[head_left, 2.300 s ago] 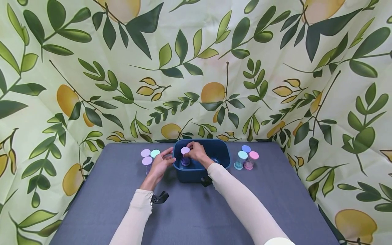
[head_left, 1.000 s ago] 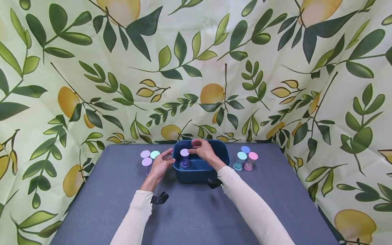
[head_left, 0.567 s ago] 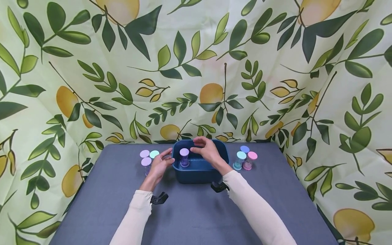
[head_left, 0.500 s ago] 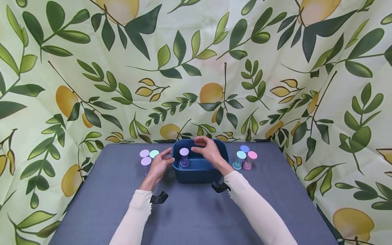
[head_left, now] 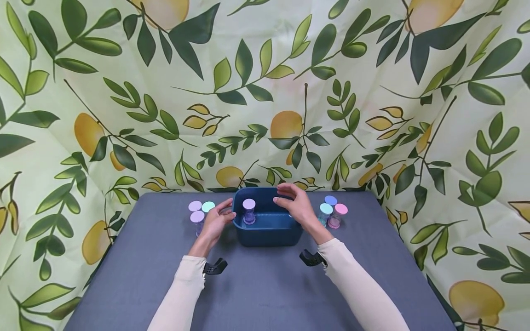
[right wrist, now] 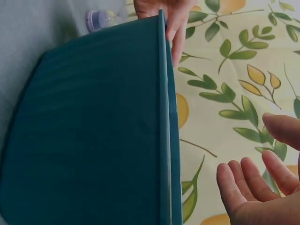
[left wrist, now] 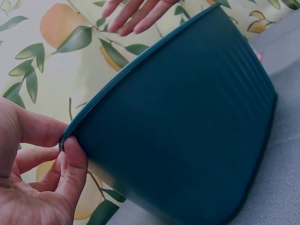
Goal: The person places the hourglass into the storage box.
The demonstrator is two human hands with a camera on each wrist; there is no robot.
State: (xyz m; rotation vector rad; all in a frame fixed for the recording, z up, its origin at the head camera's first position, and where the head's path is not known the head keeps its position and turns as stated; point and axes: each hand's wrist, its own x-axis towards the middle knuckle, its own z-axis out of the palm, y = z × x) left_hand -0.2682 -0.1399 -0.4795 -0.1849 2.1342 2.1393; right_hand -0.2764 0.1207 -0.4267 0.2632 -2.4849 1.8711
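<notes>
A dark blue tub (head_left: 265,234) stands at the back middle of the grey table. Inside it, near its left wall, a purple-capped sand timer (head_left: 249,210) stands upright. My left hand (head_left: 227,212) pinches the tub's left rim; in the left wrist view the thumb and a finger of the left hand (left wrist: 65,143) close on the tub's edge (left wrist: 187,117). My right hand (head_left: 285,195) hovers open over the tub's right side, holding nothing. The right wrist view shows the right hand (right wrist: 262,183) spread beside the tub wall (right wrist: 93,131).
Three pastel-capped timers (head_left: 198,210) stand left of the tub, behind my left hand. Another three timers (head_left: 333,209) stand right of it, close to my right hand. A leaf-and-lemon cloth (head_left: 265,92) walls the table's back and sides.
My right hand let go of the purple timer, which now stands in the tub, and drew away to the right. The left hand stayed on the rim.
</notes>
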